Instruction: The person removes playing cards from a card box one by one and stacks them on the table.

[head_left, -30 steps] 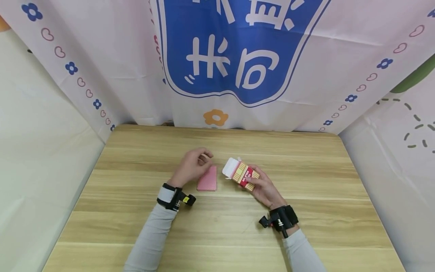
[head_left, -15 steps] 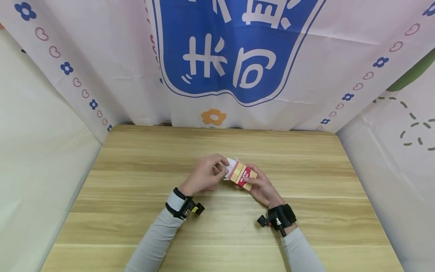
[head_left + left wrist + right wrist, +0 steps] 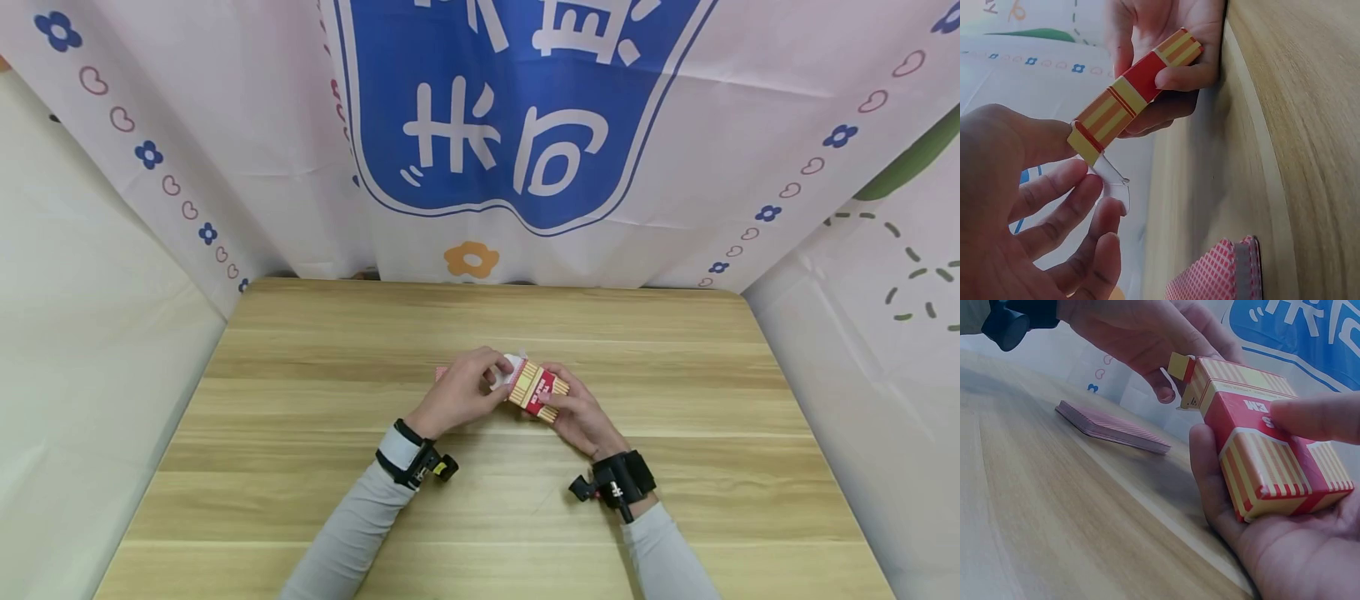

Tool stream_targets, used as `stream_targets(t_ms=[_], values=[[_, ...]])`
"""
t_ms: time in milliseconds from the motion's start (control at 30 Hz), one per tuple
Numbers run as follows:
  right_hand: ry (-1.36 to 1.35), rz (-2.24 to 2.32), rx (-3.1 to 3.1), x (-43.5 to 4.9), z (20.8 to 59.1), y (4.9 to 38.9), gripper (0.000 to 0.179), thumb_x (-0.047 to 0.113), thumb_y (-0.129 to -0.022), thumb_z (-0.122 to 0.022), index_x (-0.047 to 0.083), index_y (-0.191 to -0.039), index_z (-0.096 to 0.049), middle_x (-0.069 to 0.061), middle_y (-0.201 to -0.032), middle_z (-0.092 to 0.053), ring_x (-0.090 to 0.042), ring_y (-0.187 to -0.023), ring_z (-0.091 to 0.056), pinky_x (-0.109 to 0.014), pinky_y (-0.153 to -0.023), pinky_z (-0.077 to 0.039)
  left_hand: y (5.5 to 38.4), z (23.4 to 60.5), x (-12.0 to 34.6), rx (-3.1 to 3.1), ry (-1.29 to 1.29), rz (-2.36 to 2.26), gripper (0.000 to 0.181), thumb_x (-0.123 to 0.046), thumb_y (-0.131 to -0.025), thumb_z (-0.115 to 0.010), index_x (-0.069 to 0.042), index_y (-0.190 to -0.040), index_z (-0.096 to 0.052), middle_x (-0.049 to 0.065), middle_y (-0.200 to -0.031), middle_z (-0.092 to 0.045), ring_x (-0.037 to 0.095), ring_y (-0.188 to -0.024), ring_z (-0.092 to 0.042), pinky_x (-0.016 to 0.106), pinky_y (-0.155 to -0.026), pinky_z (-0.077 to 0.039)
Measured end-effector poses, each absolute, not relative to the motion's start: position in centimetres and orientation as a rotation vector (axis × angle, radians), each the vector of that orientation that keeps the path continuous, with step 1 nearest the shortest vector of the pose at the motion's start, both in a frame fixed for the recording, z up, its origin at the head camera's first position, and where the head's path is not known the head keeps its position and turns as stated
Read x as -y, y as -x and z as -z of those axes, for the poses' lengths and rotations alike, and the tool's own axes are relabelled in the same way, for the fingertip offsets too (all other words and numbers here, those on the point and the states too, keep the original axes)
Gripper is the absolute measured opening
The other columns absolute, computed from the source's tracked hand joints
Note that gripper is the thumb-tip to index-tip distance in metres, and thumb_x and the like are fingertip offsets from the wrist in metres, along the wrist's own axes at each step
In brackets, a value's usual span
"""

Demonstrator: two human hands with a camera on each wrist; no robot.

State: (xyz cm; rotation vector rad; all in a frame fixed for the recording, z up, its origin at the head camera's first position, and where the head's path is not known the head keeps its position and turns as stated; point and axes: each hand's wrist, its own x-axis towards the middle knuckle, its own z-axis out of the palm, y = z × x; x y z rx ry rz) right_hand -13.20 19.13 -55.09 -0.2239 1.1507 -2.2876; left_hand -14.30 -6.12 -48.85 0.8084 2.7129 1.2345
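My right hand (image 3: 588, 421) grips a small playing card box (image 3: 538, 390) striped red and yellow, its thumb lying across the red band. At the box's left end, the white lid flap (image 3: 517, 364) stands open. My left hand (image 3: 465, 387) is at that end, its thumb on the box's edge and curled fingers at the flaps, as the left wrist view shows. A small yellow side flap (image 3: 1179, 365) sticks out there. On the table, a red-and-white patterned deck of cards (image 3: 1113, 428) lies below my left hand, mostly hidden by it in the head view.
Both hands work above a wood-grain table (image 3: 480, 517). Behind the table hangs a white cloth (image 3: 300, 192) with a blue printed emblem. Pale sheets (image 3: 97, 350) flank the table on both sides. Each wrist wears a black strap with a camera.
My left hand has moved right from beside the deck to the open end of the box, now covering most of the deck. The right hand and the box have barely moved.
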Motion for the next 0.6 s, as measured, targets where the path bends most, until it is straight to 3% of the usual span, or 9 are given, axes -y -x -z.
stream_targets(t_ms=[300, 600], values=[[0.198, 2.292, -1.168, -19.2, 55.0, 13.2, 0.044, -0.01, -0.107, -0.044, 0.016, -0.143, -0.047, -0.012, -0.143, -0.053, -0.024, -0.121, -0.067, -0.037, -0.097, -0.061, 14.3, 48.3, 6.8, -2.729, -0.733, -1.202, 0.015, -0.021, -0.1, -0.077, -0.013, -0.113, -0.074, -0.001, -0.108, -0.07, 0.014, -0.091, -0.066, 0.028, -0.078, -0.057], [0.179, 2.302, -1.142, -19.2, 55.2, 13.2, 0.049, -0.01, -0.106, -0.045, 0.017, -0.147, -0.047, -0.014, -0.148, -0.045, -0.026, -0.126, -0.063, -0.041, -0.102, -0.059, 14.7, 47.1, 8.6, -2.715, -0.732, -1.278, 0.005, -0.012, -0.102, -0.073, -0.008, -0.103, -0.075, 0.005, -0.11, -0.069, 0.014, -0.091, -0.064, 0.031, -0.08, -0.06]])
